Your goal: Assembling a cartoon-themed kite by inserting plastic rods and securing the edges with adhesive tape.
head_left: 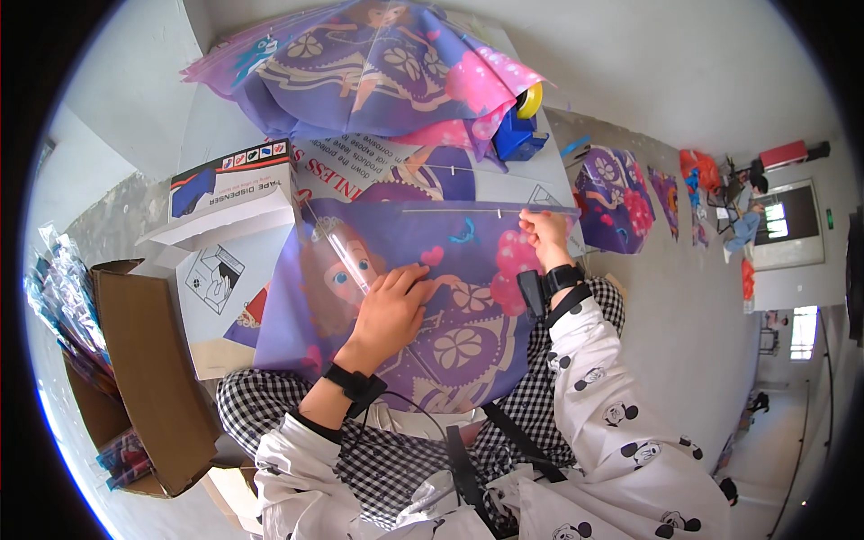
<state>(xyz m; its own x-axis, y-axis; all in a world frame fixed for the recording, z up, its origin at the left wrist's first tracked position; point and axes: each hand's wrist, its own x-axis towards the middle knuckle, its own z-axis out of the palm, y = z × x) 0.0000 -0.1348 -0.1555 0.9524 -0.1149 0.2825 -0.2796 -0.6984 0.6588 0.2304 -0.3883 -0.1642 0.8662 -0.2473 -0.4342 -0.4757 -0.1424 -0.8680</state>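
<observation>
A purple kite sheet [450,297], printed with a cartoon figure, pink hearts and flowers, lies across my lap and the board in front of me. A thin pale rod [450,211] runs along its far edge, with a small white tab near its right end. My right hand [544,236] pinches the far right edge by that rod, fingers closed. My left hand [389,310] rests on the sheet left of centre, fingers stretched out. A clear shiny strip [345,255] slants from the far edge toward the left fingers; whether they touch it is hard to tell.
Beyond lies a second printed kite sheet [360,76], beside a blue tape dispenser [517,135] with yellow tape. An open dispenser box [232,184] stands left. A brown carton [148,378] holds plastic-wrapped items. More kites [615,200] lie on the right floor; a person [745,220] sits far off.
</observation>
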